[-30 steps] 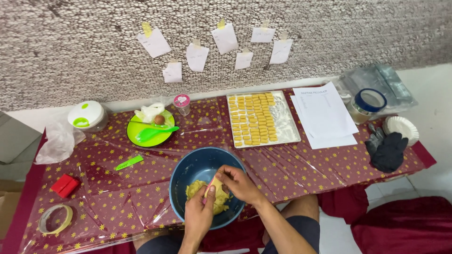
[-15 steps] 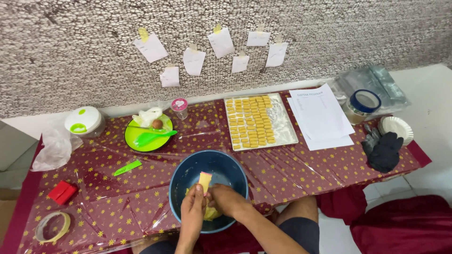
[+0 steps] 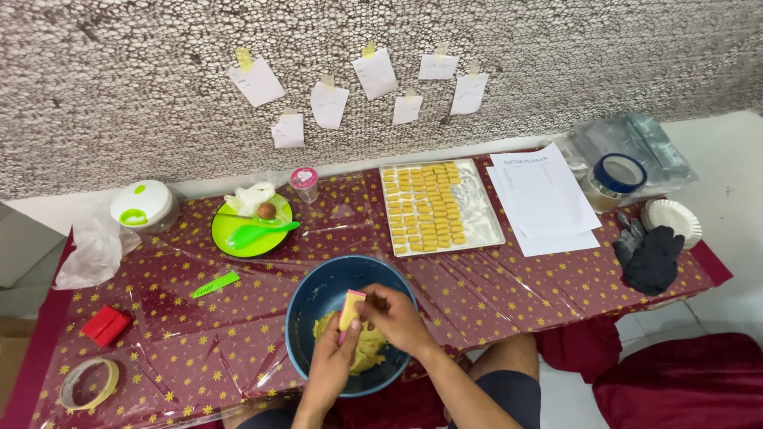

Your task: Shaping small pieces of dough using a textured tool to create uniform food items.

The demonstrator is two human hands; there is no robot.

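Observation:
Over a dark blue bowl (image 3: 315, 295) holding pale yellow dough (image 3: 369, 351), my left hand (image 3: 334, 359) holds a small cream block-shaped mould with a pink edge (image 3: 350, 308) upright. My right hand (image 3: 393, 316) pinches the top right side of that mould with its fingertips. Both hands sit above the dough, inside the bowl's rim. Beyond the bowl lies a white tray (image 3: 485, 229) lined with rows of small yellow dough pieces (image 3: 429, 208).
The low table (image 3: 509, 290) has a maroon star-patterned cover. On it: a green plate (image 3: 238, 242) with a green spatula, green knife (image 3: 214, 284), red box (image 3: 106, 326), tape roll (image 3: 86, 383), papers (image 3: 540, 199), black gloves (image 3: 652, 258), blue-lidded jar (image 3: 616, 179), paper plate (image 3: 674, 218).
My hands were pressing dough low in the bowl; they have since lifted the mould upright, and my right hand has come onto its top.

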